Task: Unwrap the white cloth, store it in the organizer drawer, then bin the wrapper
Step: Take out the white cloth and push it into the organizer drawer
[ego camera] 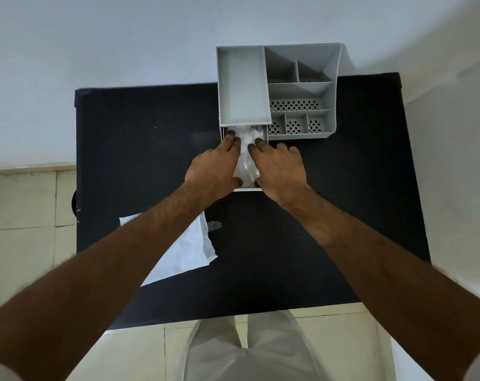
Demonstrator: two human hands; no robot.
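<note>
A grey organizer [302, 89] stands at the back of the black table [139, 149]. Its drawer [248, 189] is pulled out toward me. The white cloth [245, 152] lies inside the drawer. My left hand [214, 166] and my right hand [280, 169] rest on the cloth from either side, fingers flat and pressing down on it. The hands hide most of the drawer's side walls. The white wrapper [190, 251] lies flat on the table near the front left, partly under my left forearm.
The organizer has a large plain compartment [243, 86] on the left and several small perforated ones on the right. A wall rises behind the table. Pale floor tiles [21, 204] show to the left and in front. A dark round object [74, 202] peeks out at the table's left edge.
</note>
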